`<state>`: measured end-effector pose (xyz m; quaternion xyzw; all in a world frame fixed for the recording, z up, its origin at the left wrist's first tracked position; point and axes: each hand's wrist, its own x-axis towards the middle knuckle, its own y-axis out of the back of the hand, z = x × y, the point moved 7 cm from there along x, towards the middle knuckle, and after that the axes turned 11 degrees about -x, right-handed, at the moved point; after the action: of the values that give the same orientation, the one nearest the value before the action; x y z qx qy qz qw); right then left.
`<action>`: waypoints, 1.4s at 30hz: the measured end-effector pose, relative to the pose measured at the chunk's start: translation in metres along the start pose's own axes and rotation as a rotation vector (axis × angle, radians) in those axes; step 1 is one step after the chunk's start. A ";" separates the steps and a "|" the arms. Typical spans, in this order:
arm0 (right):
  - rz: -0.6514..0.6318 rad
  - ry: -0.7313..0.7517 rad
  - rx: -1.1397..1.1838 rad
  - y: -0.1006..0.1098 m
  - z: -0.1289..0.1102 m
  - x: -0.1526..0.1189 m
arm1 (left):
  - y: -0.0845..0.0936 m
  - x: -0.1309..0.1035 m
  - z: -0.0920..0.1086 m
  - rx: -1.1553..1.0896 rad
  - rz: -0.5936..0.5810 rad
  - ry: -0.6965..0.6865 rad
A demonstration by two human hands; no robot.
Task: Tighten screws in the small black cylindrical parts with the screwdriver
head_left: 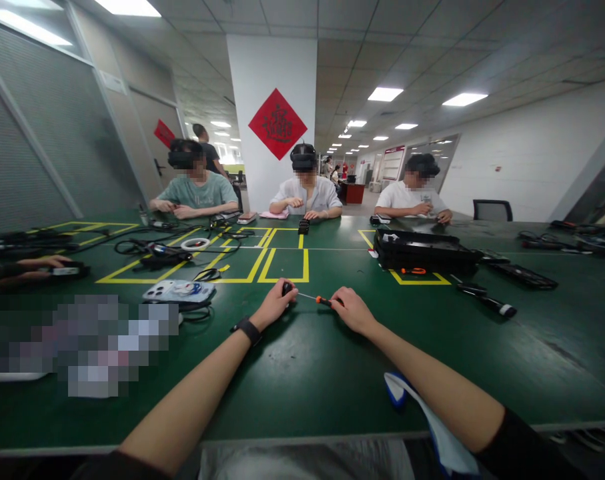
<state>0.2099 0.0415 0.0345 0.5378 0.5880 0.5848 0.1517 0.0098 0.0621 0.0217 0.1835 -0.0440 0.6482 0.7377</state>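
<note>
My left hand [273, 304] is closed in a pinch around a small black part [286, 288], too small and covered to name more closely. A screwdriver [323, 301] with a black and orange handle is gripped in my right hand [355, 311]. Its thin metal shaft points left, and its tip reaches the fingers of my left hand and the black part; whether it touches the part cannot be made out. Both hands are just above the green table [302, 373], near its middle. A dark band circles my left wrist.
Stacked black trays [422, 250] stand right of centre, an orange-handled tool [413, 271] before them. A phone [179, 291] and cables lie left. A blue and white strap [407, 393] hangs near my right forearm. Several people sit around; a co-worker's hands [47, 265] show left.
</note>
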 end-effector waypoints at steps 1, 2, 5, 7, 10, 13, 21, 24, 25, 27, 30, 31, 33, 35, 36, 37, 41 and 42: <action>-0.001 0.015 0.006 0.000 0.000 0.000 | 0.000 0.000 0.000 0.001 -0.001 0.000; -0.001 0.032 0.014 0.001 -0.001 0.000 | 0.000 0.000 0.000 0.001 0.002 -0.001; 0.006 0.063 0.037 0.003 -0.005 -0.001 | 0.000 0.000 0.001 0.005 0.014 0.004; 0.014 0.062 0.049 0.005 -0.006 -0.002 | 0.001 -0.001 0.002 0.010 0.019 0.010; 0.013 0.066 0.058 0.007 -0.007 -0.003 | 0.000 -0.002 0.003 0.013 0.009 0.013; 0.007 0.055 0.053 0.007 -0.006 -0.003 | -0.001 -0.002 0.004 0.004 0.000 0.016; -0.043 0.016 0.029 0.000 0.007 0.001 | 0.000 -0.002 0.004 0.011 0.011 0.017; -0.043 0.044 0.043 0.001 0.005 0.001 | 0.000 -0.002 0.003 0.005 0.014 0.012; -0.045 0.051 0.055 0.001 0.004 0.001 | 0.000 -0.002 0.003 0.004 0.015 0.009; -0.048 0.058 0.079 0.003 0.003 0.000 | 0.001 -0.002 0.003 0.005 0.015 0.007; -0.043 0.052 0.095 0.004 0.002 -0.002 | 0.001 -0.001 0.004 0.004 0.020 0.006; -0.042 0.049 0.094 0.003 0.003 -0.002 | 0.001 -0.001 0.004 0.002 0.021 0.008; -0.039 0.037 0.088 0.002 0.004 -0.002 | 0.000 -0.001 0.003 -0.004 0.019 0.016; -0.014 0.013 0.080 0.002 0.007 -0.001 | 0.000 -0.001 0.003 -0.009 0.014 0.019; -0.003 0.004 0.074 0.003 0.008 0.000 | 0.000 -0.001 0.003 -0.011 0.014 0.017; 0.002 0.000 0.067 0.003 0.009 0.000 | 0.000 -0.001 0.003 -0.014 0.014 0.012; -0.026 0.036 0.056 0.002 0.010 0.003 | 0.000 -0.002 0.005 -0.024 0.011 -0.001; -0.027 0.049 0.062 0.003 0.010 0.003 | 0.000 -0.002 0.004 -0.029 0.011 0.002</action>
<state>0.2186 0.0485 0.0355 0.5197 0.6167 0.5772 0.1281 0.0101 0.0590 0.0253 0.1720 -0.0537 0.6517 0.7367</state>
